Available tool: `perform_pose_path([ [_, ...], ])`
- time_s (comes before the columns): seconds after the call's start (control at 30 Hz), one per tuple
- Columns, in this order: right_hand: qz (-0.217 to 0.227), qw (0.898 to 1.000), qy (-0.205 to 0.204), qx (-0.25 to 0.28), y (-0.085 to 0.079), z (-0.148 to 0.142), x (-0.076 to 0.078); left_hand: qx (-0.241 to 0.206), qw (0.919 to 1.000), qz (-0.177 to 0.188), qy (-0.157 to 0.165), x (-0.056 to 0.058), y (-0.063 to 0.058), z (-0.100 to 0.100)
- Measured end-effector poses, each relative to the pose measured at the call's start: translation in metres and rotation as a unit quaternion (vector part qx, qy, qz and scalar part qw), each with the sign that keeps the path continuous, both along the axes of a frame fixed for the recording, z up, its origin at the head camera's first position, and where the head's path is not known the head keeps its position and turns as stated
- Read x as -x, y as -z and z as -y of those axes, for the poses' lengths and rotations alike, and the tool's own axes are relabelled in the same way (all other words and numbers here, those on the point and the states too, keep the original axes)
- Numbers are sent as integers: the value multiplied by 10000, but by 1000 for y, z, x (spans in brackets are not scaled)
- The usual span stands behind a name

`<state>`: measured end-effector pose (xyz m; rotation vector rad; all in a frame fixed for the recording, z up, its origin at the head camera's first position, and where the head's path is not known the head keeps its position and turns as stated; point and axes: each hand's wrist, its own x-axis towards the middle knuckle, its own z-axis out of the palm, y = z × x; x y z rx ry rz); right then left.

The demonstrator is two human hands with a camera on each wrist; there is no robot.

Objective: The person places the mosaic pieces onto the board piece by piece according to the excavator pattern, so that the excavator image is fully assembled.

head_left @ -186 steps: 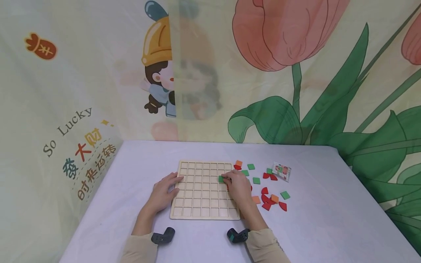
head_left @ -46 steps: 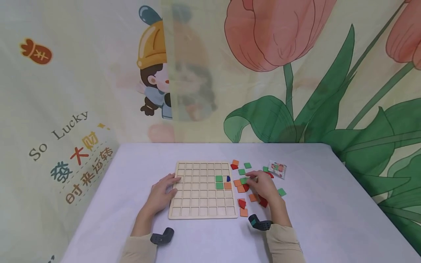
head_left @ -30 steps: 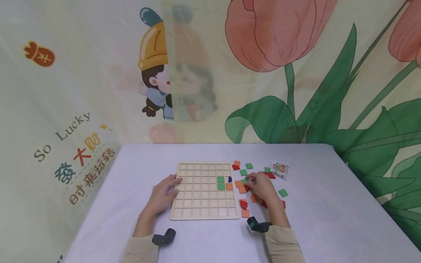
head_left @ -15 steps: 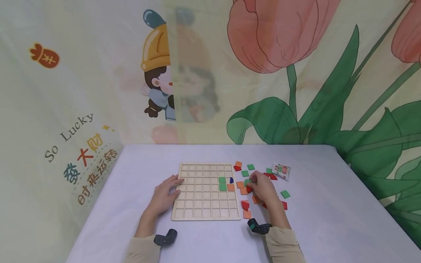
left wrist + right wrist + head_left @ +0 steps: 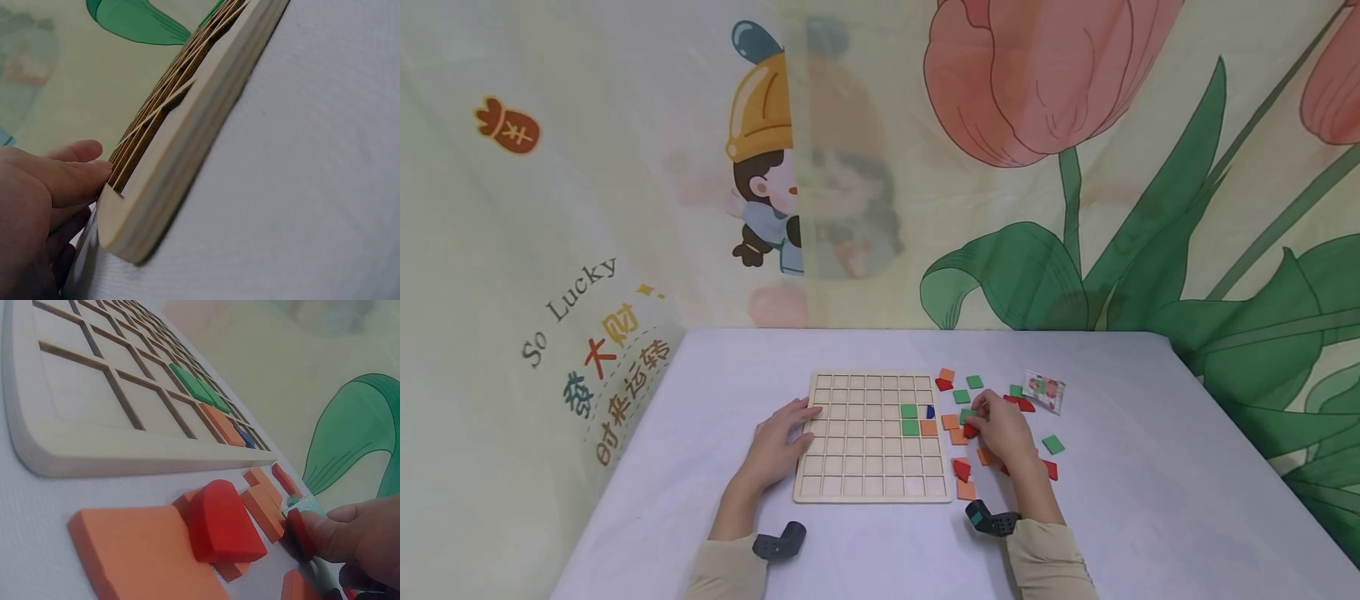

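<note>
My left hand (image 5: 778, 443) rests at the left edge of a wooden grid board (image 5: 854, 481), its fingertips on the rim. The left wrist view shows the thumb (image 5: 78, 181) lying against the board's corner. Right of the board, my right hand (image 5: 1003, 429) has thumb and forefinger at a green square tile (image 5: 966, 416), seemingly pinching it. A red curved piece (image 5: 300, 532) stands tilted against that thumb. Set in the board are two green tiles (image 5: 909, 411), an orange tile (image 5: 928, 427) and a small dark blue piece (image 5: 930, 412).
Several loose orange tiles (image 5: 966, 490), red pieces (image 5: 961, 469) and green tiles (image 5: 1053, 444) lie right of the board, some overlapping. A small printed packet (image 5: 1044, 392) lies behind them. The white-covered table (image 5: 1150, 467) ends at a printed curtain (image 5: 865, 183).
Since the oldest frame, a second green tile, the orange tile and the blue piece show on the board. My right hand moved off it to the loose pieces. The left hand stays at the edge.
</note>
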<state>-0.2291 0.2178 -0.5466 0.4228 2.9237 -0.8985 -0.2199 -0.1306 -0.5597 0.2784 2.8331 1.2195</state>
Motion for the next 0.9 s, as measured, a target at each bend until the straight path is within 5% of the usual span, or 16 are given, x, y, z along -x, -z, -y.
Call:
perform_pose_path([
  [0.9,-90,9999,-9,62,-6,-2,-3,-100,9998,-155,-73,-2,-1,0],
])
